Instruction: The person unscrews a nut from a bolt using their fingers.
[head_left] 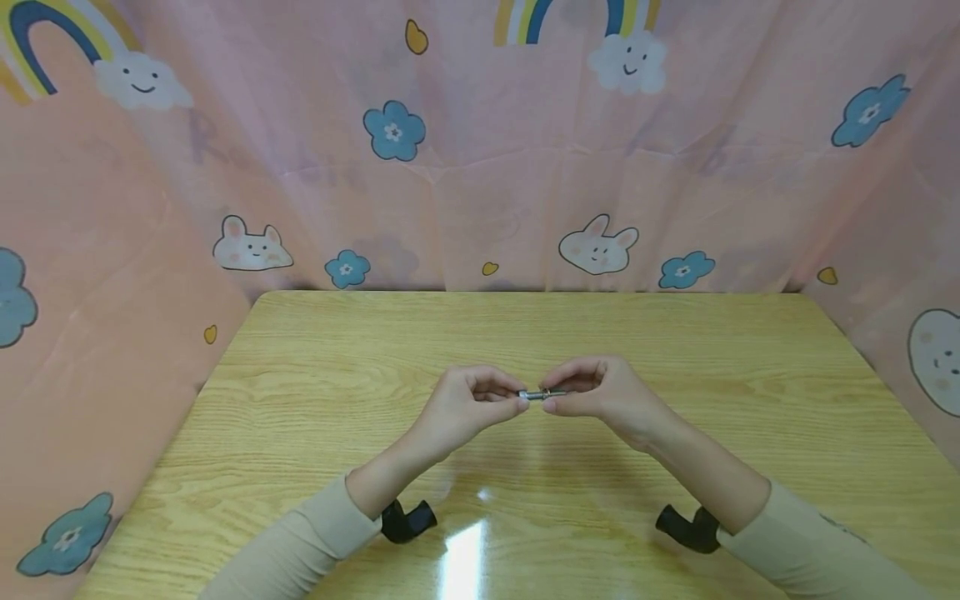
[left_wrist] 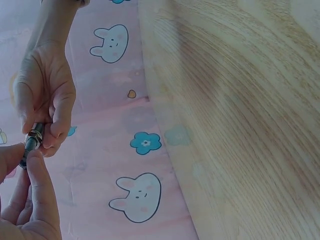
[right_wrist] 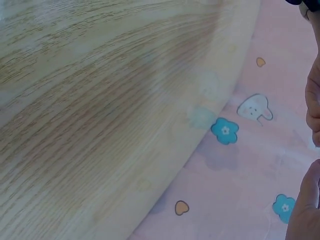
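The tabletop [head_left: 315, 358] has a straight far edge, which meets the pink cloth [head_left: 487, 200]; the two side edges slant outward, towards the person. The left hand [head_left: 467, 408] and the right hand [head_left: 603, 398] are over the middle part, well apart from all these edges. Bare wood extends on both sides of them and also between them and the far edge, so there is room for moving sideways and forward. Nearer to the person, a left black piece [head_left: 408, 522] is beside the left sleeve [head_left: 315, 533], and a right black piece [head_left: 688, 529] is beside the right sleeve [head_left: 795, 542]. A bright reflection [head_left: 462, 562] lies on the wood between the sleeves.

The bolt [head_left: 534, 396] is between the two hands, above the tabletop. The left hand pinches one end of it with thumb and fingers; the right hand pinches it near the other end in the same way. The fingertips of the two hands are near each other, with a short part of metal visible between them.

The bolt is small, silver-grey and shiny. In the head view it is almost level. In the left wrist view its thread can be seen, with a ring [left_wrist: 35, 134] around it, of darker and yellowish colour. Its ends are partly hidden by the fingers.
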